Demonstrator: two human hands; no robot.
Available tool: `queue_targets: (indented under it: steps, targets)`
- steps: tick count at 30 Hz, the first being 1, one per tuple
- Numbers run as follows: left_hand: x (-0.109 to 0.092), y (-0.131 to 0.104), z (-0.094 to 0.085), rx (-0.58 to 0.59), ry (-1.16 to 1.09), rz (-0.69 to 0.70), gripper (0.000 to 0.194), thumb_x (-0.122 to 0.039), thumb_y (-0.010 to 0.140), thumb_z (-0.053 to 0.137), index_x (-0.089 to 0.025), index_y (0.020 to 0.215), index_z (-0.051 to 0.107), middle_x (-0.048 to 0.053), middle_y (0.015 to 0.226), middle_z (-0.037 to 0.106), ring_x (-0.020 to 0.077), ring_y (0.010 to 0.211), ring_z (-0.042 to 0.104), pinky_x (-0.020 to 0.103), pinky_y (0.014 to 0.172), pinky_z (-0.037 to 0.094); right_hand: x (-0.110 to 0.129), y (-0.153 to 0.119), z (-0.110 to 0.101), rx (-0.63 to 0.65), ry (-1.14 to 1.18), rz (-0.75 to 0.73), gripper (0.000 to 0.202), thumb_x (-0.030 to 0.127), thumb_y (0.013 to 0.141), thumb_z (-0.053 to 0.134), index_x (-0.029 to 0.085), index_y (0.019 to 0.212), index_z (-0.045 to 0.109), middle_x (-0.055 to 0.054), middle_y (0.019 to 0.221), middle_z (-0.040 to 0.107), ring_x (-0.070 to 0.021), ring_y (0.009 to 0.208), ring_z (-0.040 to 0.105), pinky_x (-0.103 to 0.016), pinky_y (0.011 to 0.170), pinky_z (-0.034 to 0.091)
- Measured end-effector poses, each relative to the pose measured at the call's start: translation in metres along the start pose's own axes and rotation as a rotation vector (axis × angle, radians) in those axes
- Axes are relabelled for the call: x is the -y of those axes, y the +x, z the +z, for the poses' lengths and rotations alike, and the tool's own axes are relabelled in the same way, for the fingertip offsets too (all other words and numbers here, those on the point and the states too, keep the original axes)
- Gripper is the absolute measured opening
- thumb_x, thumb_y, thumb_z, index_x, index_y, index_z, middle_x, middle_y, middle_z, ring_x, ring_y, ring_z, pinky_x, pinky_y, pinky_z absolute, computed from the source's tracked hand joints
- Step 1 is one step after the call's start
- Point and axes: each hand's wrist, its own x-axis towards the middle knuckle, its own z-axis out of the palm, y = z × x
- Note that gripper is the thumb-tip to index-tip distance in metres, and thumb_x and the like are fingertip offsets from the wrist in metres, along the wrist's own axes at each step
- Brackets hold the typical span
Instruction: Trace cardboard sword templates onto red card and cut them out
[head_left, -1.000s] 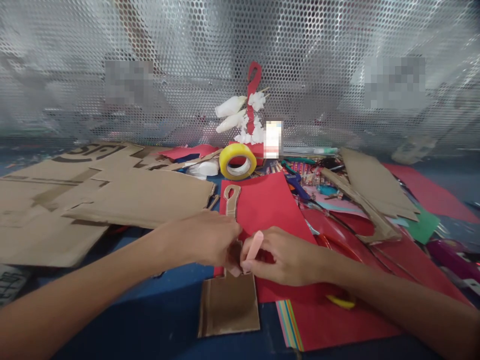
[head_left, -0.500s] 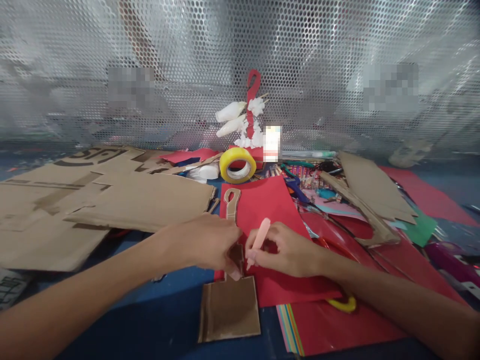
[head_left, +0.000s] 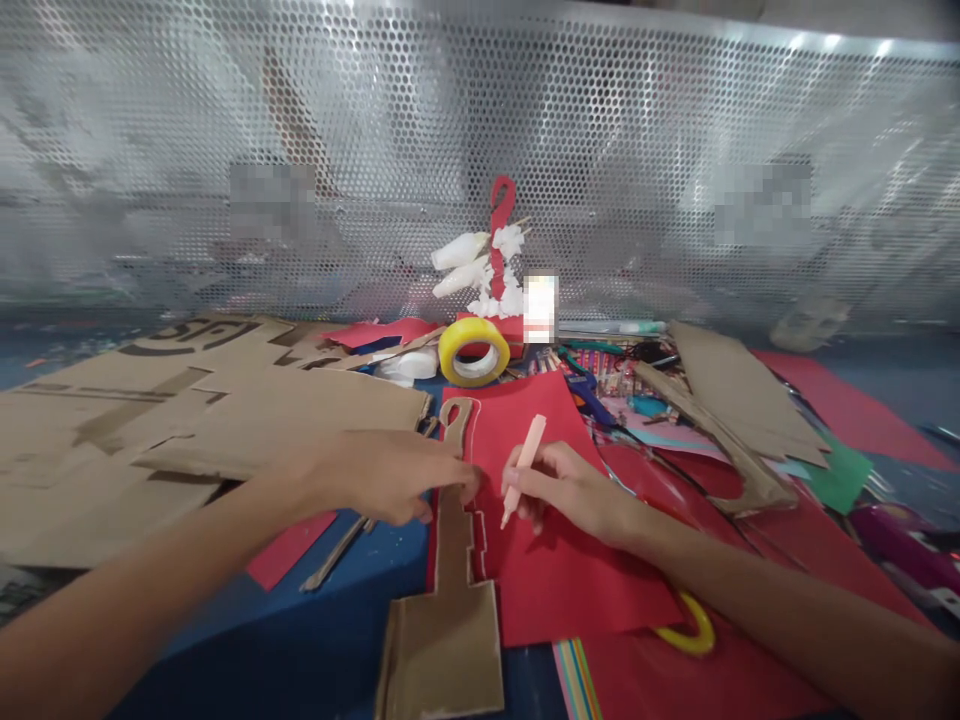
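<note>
A brown cardboard cutout point(head_left: 453, 540), with a looped top, a narrow stepped stem and a square base, lies partly over the left edge of a red paper sheet point(head_left: 559, 580). My left hand point(head_left: 390, 478) is closed on its stem, index finger across it and thumb near the left edge. A pale line runs on the red sheet just right of the cutout, following its stepped shape. Between the fingers of my right hand point(head_left: 574, 490) is a pale pink marker point(head_left: 525, 465), tip downward, close above the sheet. Whether the tip touches the paper I cannot tell.
Large cardboard pieces point(head_left: 300, 410) spread at left. Behind the sheet stand a yellow tape roll point(head_left: 454, 365) and a red hooked stand with white flowers point(head_left: 501, 270). Coloured papers, a yellow handle point(head_left: 697, 625) and cardboard scraps point(head_left: 750, 390) crowd the right. A perforated metal screen point(head_left: 600, 130) rises behind.
The cutout has shifted left and toward me with my left hand, uncovering the pale line on the sheet. My right hand has lifted the marker slightly away from the cutout's edge.
</note>
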Motion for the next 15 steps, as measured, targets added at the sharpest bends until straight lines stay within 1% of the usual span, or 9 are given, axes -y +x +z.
queue_targets:
  steps: [2, 6, 8, 10, 12, 13, 15]
  targets:
    - [0.005, -0.001, -0.002, 0.026, -0.043, 0.023, 0.033, -0.008, 0.076, 0.063, -0.024, 0.105, 0.065, 0.002, 0.104, 0.068, 0.0195, 0.085, 0.064, 0.026, 0.065, 0.041, -0.002, 0.000, -0.001, -0.004, 0.000, 0.005, 0.032, 0.040, 0.095, 0.057, 0.012, 0.082, 0.067, -0.003, 0.071, 0.064, -0.0097, 0.055, 0.057, -0.021, 0.049, 0.048]
    - [0.012, -0.002, -0.001, -0.027, -0.098, 0.032, 0.037, -0.005, 0.075, 0.060, -0.025, 0.106, 0.064, 0.001, 0.103, 0.068, 0.0187, 0.087, 0.063, 0.026, 0.067, 0.041, -0.001, 0.000, -0.001, 0.004, -0.003, -0.004, 0.034, 0.043, 0.094, 0.058, 0.012, 0.081, 0.066, -0.002, 0.070, 0.063, -0.0092, 0.055, 0.057, -0.020, 0.050, 0.048]
    - [0.014, -0.003, -0.001, -0.012, -0.094, 0.034, 0.035, -0.004, 0.075, 0.055, -0.025, 0.101, 0.066, 0.000, 0.099, 0.069, 0.0178, 0.083, 0.063, 0.025, 0.066, 0.040, 0.002, 0.000, 0.001, -0.011, -0.010, 0.008, 0.037, 0.046, 0.092, 0.061, 0.012, 0.079, 0.066, -0.002, 0.068, 0.062, -0.0090, 0.056, 0.056, -0.019, 0.050, 0.049]
    - [0.014, -0.004, -0.003, 0.020, -0.065, 0.014, 0.031, -0.002, 0.074, 0.051, -0.023, 0.091, 0.068, 0.000, 0.091, 0.069, 0.0166, 0.076, 0.061, 0.025, 0.063, 0.039, 0.006, 0.000, 0.003, -0.024, -0.014, 0.023, 0.041, 0.050, 0.090, 0.063, 0.012, 0.076, 0.066, -0.002, 0.067, 0.061, -0.0090, 0.056, 0.056, -0.020, 0.051, 0.050]
    - [0.011, -0.005, -0.006, 0.024, -0.032, -0.015, 0.030, -0.001, 0.073, 0.048, -0.022, 0.083, 0.068, 0.000, 0.083, 0.069, 0.0155, 0.070, 0.059, 0.026, 0.060, 0.037, 0.009, 0.000, 0.006, -0.028, -0.006, 0.034, 0.043, 0.053, 0.088, 0.064, 0.012, 0.075, 0.065, -0.002, 0.066, 0.060, -0.0092, 0.055, 0.056, -0.021, 0.050, 0.050]
    - [0.010, -0.005, -0.007, 0.012, -0.021, -0.030, 0.030, -0.001, 0.074, 0.047, -0.021, 0.081, 0.068, 0.000, 0.081, 0.069, 0.0152, 0.068, 0.058, 0.025, 0.059, 0.036, 0.010, -0.001, 0.006, -0.027, 0.000, 0.035, 0.044, 0.054, 0.087, 0.064, 0.012, 0.076, 0.065, -0.002, 0.066, 0.059, -0.0093, 0.054, 0.055, -0.021, 0.050, 0.049]
    - [0.009, -0.006, -0.008, -0.068, -0.007, -0.106, 0.026, -0.004, 0.077, 0.049, -0.021, 0.079, 0.069, 0.000, 0.077, 0.070, 0.0150, 0.067, 0.057, 0.025, 0.059, 0.037, 0.014, -0.002, 0.005, -0.017, -0.015, 0.012, 0.041, 0.053, 0.090, 0.061, 0.013, 0.081, 0.064, -0.001, 0.066, 0.059, -0.0101, 0.053, 0.055, -0.023, 0.050, 0.049]
